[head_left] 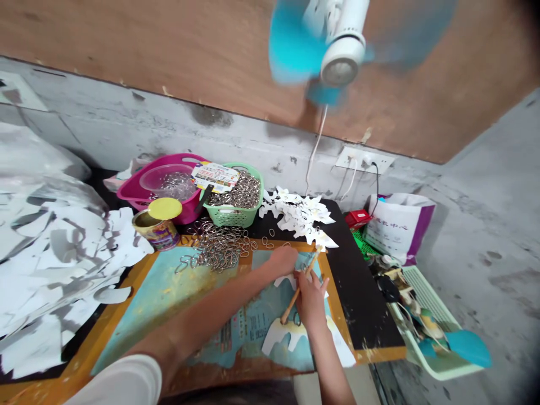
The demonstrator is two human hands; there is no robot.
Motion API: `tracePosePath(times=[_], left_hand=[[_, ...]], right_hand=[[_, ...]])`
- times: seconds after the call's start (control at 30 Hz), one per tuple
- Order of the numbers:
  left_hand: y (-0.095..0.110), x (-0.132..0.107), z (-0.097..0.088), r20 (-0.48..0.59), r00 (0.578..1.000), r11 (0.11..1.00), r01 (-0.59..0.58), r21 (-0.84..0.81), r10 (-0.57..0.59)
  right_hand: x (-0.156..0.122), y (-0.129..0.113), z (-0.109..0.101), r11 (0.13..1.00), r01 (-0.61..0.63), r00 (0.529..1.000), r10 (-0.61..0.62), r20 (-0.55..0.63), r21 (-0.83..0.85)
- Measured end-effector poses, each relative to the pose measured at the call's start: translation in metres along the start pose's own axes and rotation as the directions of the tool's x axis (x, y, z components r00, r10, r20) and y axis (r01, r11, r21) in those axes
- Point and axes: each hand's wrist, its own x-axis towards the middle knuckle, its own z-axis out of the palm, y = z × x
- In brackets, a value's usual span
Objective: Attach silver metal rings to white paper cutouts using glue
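Pinching a wooden-handled tool (291, 306) in the right hand's fingers (306, 281), its long axis slanting up beside the left hand (282, 260), whose fingers' state I cannot tell; a white paper cutout (274, 340) lies just below on the counter (363, 298).

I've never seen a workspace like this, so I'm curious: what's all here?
table: one, black, under everything
mat: one, teal with orange border, on the table
fan: one, blue and white, above the table
socket: one, white, behind the table
basin: one, pink, back left
basket: one, green, beside the basin
can: one, yellow lid, front of the basin
metal rings: many, silver, in the basket and on the mat
paper shapes: many, white, back right
paper scraps: many, white, far left
bag: one, white and purple, right
tray: one, pale green, lower right
paper cutout: one, white, on the mat
wooden stick: one, tan, above the cutout
left hand: one, on the mat
right hand: one, gripping the stick
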Motion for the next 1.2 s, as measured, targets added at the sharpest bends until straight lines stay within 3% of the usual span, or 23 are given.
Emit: tracePosePath(times=[0.17, 0.4, 0.6, 0.73, 0.83, 0.97, 1.1, 1.13, 1.2], left_hand=[[-0.013, -0.001, -0.015, 0.031, 0.996, 0.994, 0.081, -0.067, -0.079], [-0.054, -0.015, -0.039, -0.04, 0.989, 0.974, 0.133, -0.183, -0.143], [-0.082, -0.04, -0.043, -0.104, 0.963, 0.959, 0.229, -0.165, -0.248], [-0.093, -0.055, -0.047, -0.2, 0.924, 0.945, 0.308, -0.113, -0.325], [-0.095, -0.071, -0.053, -0.264, 0.909, 0.946, 0.312, -0.087, -0.324], [-0.098, -0.114, -0.06, -0.356, 0.897, 0.965, 0.248, -0.084, -0.261], [-0.107, -0.189, -0.057, -0.419, 0.875, 0.969, 0.234, -0.076, -0.244], [-0.11, -0.21, -0.054, -0.432, 0.867, 0.968, 0.241, -0.071, -0.247], [-0.118, -0.249, -0.046, -0.475, 0.832, 0.954, 0.292, -0.066, -0.287]], right_hand=[[0.002, 0.002, 0.001, 0.997, 0.039, 0.999, -0.038, 0.014, -0.07], [0.006, -0.002, -0.011, 0.992, 0.119, 0.993, -0.119, 0.0, -0.044], [0.009, -0.008, -0.021, 0.976, 0.203, 0.97, -0.189, -0.156, 0.083], [0.011, -0.017, -0.044, 0.958, 0.155, 0.955, -0.083, -0.284, 0.239], [0.016, -0.025, -0.074, 0.899, 0.115, 0.897, 0.088, -0.432, 0.423], [0.03, -0.039, -0.119, 0.794, 0.191, 0.805, 0.21, -0.555, 0.577], [0.053, -0.062, -0.139, 0.718, 0.282, 0.742, 0.258, -0.62, 0.636], [0.06, -0.071, -0.137, 0.68, 0.321, 0.743, 0.251, -0.621, 0.659], [0.077, -0.095, -0.124, 0.604, 0.335, 0.807, 0.213, -0.551, 0.724]])
